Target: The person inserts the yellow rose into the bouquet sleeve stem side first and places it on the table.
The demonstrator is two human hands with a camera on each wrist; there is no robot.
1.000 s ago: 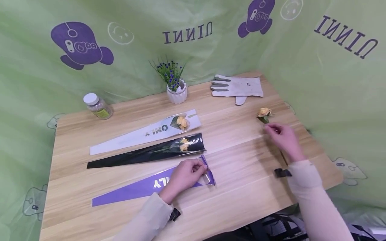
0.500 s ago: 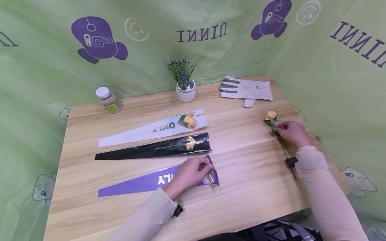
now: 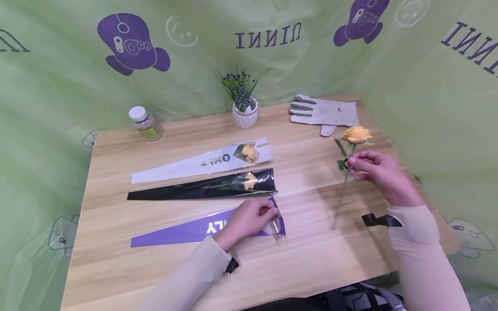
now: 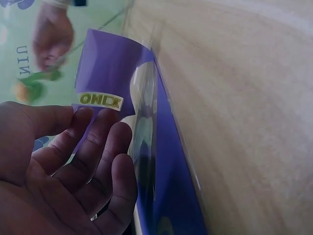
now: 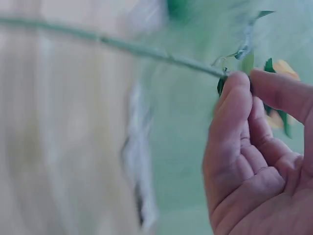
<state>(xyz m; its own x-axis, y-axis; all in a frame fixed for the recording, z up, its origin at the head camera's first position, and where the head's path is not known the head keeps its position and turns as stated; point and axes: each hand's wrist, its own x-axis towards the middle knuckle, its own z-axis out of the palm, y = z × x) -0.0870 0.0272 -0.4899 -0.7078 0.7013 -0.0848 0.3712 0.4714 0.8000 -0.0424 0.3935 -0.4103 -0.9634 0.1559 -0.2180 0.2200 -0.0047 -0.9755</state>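
My right hand (image 3: pixel 383 175) pinches a yellow rose (image 3: pixel 355 134) by its stem just under the leaves, with the bloom up and the stem hanging down over the right side of the table. In the right wrist view the long green stem (image 5: pixel 137 49) runs left from the thumb and fingertip. On the table lies a purple flower sleeve (image 3: pixel 171 232) with a clear window. My left hand (image 3: pixel 247 218) pinches the upper edge of its wide end. The left wrist view shows the sleeve's mouth (image 4: pixel 107 58) standing apart, a gold-lettered label beside my fingertips.
Beyond the purple sleeve lie a black sleeve (image 3: pixel 186 191) and a white sleeve (image 3: pixel 175 168), each holding a yellow rose. Along the back stand a lidded jar (image 3: pixel 147 125) and a potted plant (image 3: pixel 245 115), with a work glove (image 3: pixel 330 113) at the back right.
My right hand has raised the rose off the table, its bloom now higher and more upright. The left hand keeps its grip on the purple sleeve. The head view has shifted slightly.
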